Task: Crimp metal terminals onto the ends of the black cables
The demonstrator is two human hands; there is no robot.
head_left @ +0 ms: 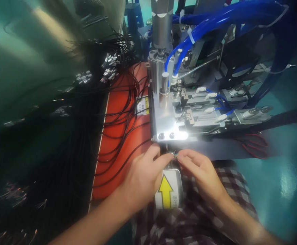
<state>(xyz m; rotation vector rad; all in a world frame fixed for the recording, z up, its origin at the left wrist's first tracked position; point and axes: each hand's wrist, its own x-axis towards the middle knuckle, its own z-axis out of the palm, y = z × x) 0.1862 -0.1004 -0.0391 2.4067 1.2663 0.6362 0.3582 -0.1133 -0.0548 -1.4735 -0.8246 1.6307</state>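
Small metal-tipped wire end (174, 154) pinched between left hand (142, 177) and right hand (200, 172) fingertips, just below silver press fixture (167, 115). Not yet inserted. Many black cables (122, 112) lie on the orange mat (117, 149).

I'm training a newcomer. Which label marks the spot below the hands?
Start at the shiny metal press block. Just below it the left hand and right hand meet. Under them lies a white label, the only one bearing a yellow arrow.

Dim overall, teal cast. Strong glare on metal plate (174, 135) at ctr. Left side dark, motion-blurred. Edges bent by wide-angle lens, corners vignetted.
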